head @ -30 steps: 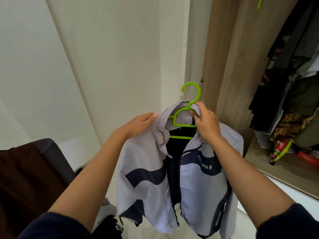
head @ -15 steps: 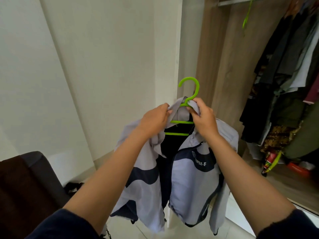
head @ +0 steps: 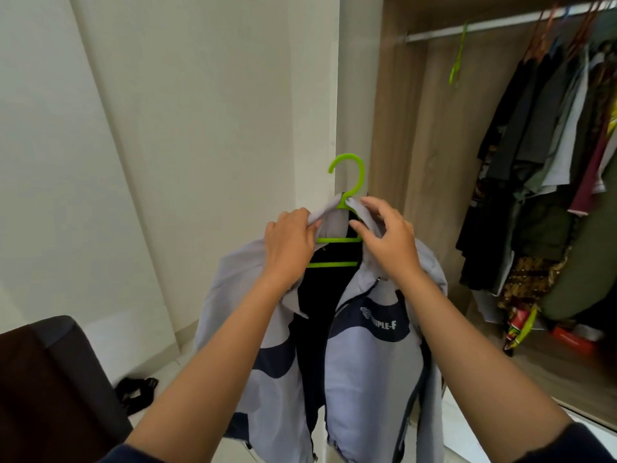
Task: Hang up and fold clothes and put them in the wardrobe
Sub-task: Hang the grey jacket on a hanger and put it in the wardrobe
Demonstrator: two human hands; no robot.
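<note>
Open wardrobe (head: 417, 162), rail (head: 467, 28) partly free; just left of it, the left hand (head: 290, 242) grips the jacket (head: 367, 362) by its collar and the right hand (head: 387, 242) loosely pinches the other side, seemingly squaring it on the green hanger (head: 354, 175).

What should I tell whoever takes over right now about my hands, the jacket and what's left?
Left hand grips the grey jacket by its collar, on the left side.
Right hand pinches the collar on the other side, by the neck of the green hanger.
Done: the jacket is on the hanger, front open, held up in the air.
Left: hook it onto the wardrobe rail; there seems to be room left of the hanging clothes.
</note>
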